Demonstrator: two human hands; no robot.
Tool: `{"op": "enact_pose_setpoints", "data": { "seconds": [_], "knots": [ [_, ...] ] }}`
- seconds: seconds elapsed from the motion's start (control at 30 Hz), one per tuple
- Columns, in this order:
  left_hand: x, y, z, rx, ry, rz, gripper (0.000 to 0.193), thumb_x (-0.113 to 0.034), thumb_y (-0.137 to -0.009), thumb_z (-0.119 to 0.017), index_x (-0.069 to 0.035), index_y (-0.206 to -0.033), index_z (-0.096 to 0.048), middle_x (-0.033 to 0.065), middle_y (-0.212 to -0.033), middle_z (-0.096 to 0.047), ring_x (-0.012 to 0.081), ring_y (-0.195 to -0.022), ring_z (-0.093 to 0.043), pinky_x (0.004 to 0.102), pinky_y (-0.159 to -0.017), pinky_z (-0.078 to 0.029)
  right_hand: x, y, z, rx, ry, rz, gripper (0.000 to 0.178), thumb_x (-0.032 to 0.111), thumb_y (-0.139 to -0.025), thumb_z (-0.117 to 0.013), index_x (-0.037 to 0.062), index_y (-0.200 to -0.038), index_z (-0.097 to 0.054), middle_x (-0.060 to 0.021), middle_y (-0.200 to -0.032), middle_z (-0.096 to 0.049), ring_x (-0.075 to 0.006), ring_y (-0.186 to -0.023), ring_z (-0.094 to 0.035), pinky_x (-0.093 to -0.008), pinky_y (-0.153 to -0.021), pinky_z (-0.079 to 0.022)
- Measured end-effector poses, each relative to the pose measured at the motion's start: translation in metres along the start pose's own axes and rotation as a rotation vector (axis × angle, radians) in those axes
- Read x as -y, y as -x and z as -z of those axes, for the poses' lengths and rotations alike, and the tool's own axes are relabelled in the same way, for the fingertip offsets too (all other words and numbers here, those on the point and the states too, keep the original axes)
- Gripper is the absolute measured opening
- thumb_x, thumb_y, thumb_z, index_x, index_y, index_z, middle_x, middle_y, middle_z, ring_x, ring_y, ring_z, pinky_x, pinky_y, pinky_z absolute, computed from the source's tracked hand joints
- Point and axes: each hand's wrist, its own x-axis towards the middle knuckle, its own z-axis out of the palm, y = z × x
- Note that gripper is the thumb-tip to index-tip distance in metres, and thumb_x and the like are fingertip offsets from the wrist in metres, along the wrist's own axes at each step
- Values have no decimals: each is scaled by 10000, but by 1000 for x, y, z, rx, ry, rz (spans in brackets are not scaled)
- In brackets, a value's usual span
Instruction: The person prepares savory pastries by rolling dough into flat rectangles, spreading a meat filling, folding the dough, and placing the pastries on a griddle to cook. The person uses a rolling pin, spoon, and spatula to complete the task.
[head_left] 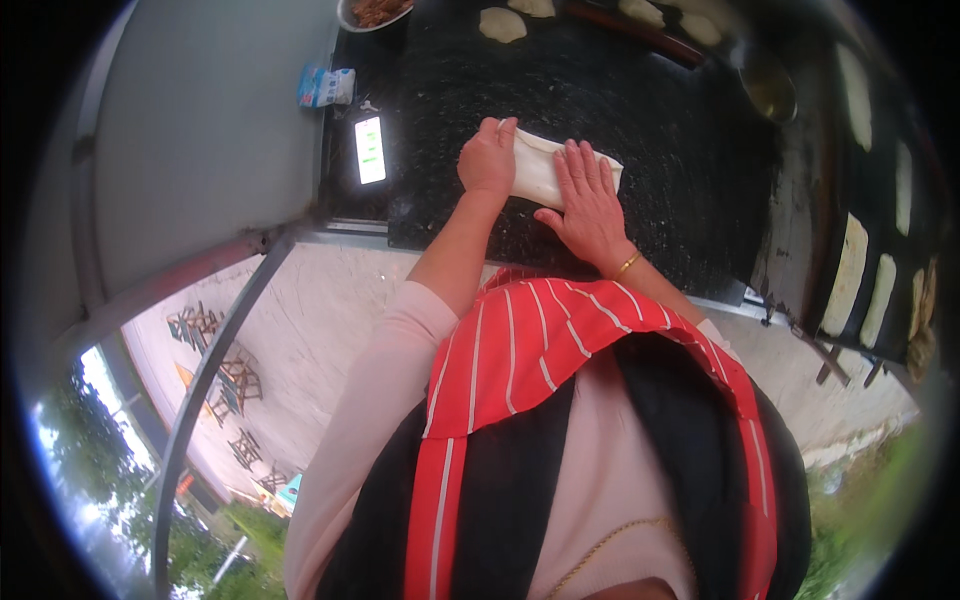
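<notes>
A folded slab of white dough [538, 172] lies on the dark, flour-dusted worktop [450, 90] in front of me. My left hand [487, 158] is closed on its left end, with the fingers curled over the edge. Across the right part of the dough my right hand [590, 205] rests flat, its fingers stretched out and its thumb apart. A gold bracelet circles the right wrist. The palm hides some of the dough's near side.
Left of the dough lie a lit phone [370, 150] and a blue-and-white packet [326, 87]. Farther back are a bowl [345, 14] of reddish-brown food, dough pieces [502, 25] and a reddish-brown rod [640, 37]. Long flat dough strips [847, 275] lie on a dark surface at right.
</notes>
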Motion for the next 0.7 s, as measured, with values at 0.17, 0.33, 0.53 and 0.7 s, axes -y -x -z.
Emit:
{"op": "enact_pose_setpoints", "data": {
  "seconds": [0.17,0.33,0.53,0.7],
  "knots": [
    [-49,23,50,133,416,5,334,-370,-994,-659,-41,-1013,-720,171,-900,-742,314,-834,-730,405,-726,-542,5,21,50,-271,-710,-274,704,394,-1028,-574,37,-1587,-337,-194,-1638,-340,-306,-1528,-322,-424,-1235,-269],
    [-123,78,129,727,876,-124,392,-380,-1044,-593,-18,-1068,-742,107,-918,-749,177,-839,-733,317,-707,-563,14,55,128,-326,-1927,-550,787,635,-1071,-244,15,-1517,-430,-171,-1414,-590,-281,-1303,-580,-410,-1117,-440],
    [-51,41,41,808,965,228,613,-587,-1059,-432,-34,-1170,-672,135,-1209,-696,240,-1170,-642,420,-937,-546,23,62,143,-200,-2373,-310,780,629,-1058,-343,-21,-1465,-479,-201,-1427,-580,-305,-1303,-584,-449,-1105,-464],
    [-36,48,19,913,1237,422,664,-647,-1026,-449,-34,-1152,-671,113,-1169,-720,290,-1060,-695,453,-934,-552,-2,50,81,-354,-1933,-642,635,476,-1071,-469,-37,-1444,-491,-212,-1407,-592,-325,-1246,-617,-449,-1076,-486]
  ]
}}
